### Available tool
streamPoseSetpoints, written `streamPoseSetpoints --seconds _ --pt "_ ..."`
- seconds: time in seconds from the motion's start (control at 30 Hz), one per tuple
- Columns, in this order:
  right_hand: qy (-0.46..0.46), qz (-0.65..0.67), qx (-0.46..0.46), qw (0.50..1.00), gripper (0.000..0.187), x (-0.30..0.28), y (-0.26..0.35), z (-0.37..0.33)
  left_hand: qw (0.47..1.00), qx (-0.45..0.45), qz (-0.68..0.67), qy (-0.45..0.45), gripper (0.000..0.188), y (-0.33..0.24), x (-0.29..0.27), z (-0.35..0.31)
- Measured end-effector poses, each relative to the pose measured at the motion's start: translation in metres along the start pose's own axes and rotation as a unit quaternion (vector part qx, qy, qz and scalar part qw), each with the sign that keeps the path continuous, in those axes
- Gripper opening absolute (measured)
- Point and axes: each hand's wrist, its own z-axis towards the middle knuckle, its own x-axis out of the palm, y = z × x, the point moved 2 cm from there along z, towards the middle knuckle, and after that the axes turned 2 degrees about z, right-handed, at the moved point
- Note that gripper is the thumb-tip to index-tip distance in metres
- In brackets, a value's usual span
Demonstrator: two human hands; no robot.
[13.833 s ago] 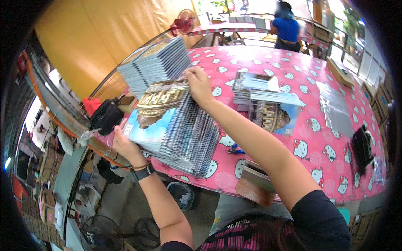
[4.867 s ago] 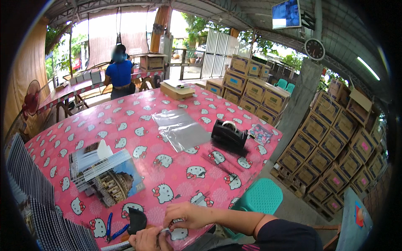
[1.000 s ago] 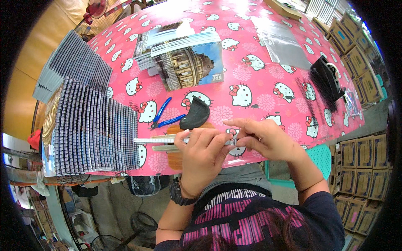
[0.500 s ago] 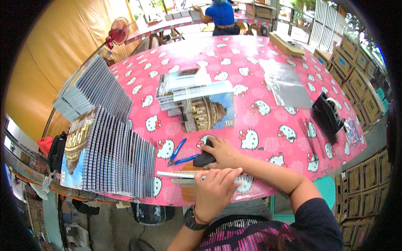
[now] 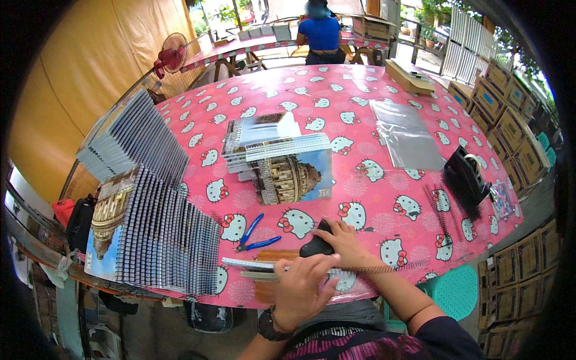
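Note:
A thin booklet (image 5: 246, 264) lies edge-on at the near table edge, over a brown wooden board (image 5: 264, 293). My left hand (image 5: 305, 285), with a dark watch at the wrist, is closed round the booklet's right end. From there a brown wire coil (image 5: 393, 267) stretches right, across my right forearm. My right hand (image 5: 342, 241) has its fingers curled over a black rounded object (image 5: 318, 243) on the table, whose kind I cannot make out. Blue-handled cutting pliers (image 5: 259, 235) lie spread just left of it.
Coil-bound booklets stand in a near-left stack (image 5: 168, 231) and a farther stack (image 5: 135, 141). More booklets (image 5: 291, 171) lie mid-table. Clear plastic sheets (image 5: 408, 135), a black tape dispenser (image 5: 468, 177) and loose dark coils (image 5: 441, 213) are at right. A person (image 5: 324, 36) sits beyond.
My right hand and the black object have shifted right, away from the pliers. The coil now shows plainly across my right forearm. The whole view has tilted slightly.

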Motion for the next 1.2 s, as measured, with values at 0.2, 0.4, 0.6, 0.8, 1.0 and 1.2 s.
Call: streamPoseSetpoints --seconds 0.2,0.4,0.6,0.8,1.0,1.2 --pt "-0.048 0.261 0.007 0.964 0.063 -0.025 0.003 -0.003 0.997 -0.004 0.07 0.024 0.021 0.006 0.004 -0.006" --pt "0.052 0.567 0.112 0.814 0.065 -0.044 0.003 -0.019 0.995 -0.011 0.094 0.036 0.018 0.012 0.005 -0.005" --pt "0.041 0.569 0.075 0.818 0.07 -0.044 -0.003 -0.02 0.996 -0.009 0.068 0.052 0.019 0.014 0.003 -0.006" --pt "0.039 0.538 0.073 0.839 0.07 -0.049 0.008 -0.012 0.993 0.012 0.104 0.058 0.026 0.016 0.004 -0.006" --pt "0.078 0.713 -0.102 0.689 0.075 -0.075 0.015 -0.013 0.994 -0.078 0.075 -0.008 0.029 0.023 -0.027 -0.008" --pt "0.082 0.413 0.055 0.905 0.077 -0.094 0.025 -0.004 0.994 -0.02 0.104 -0.017 0.038 0.036 -0.019 -0.012"
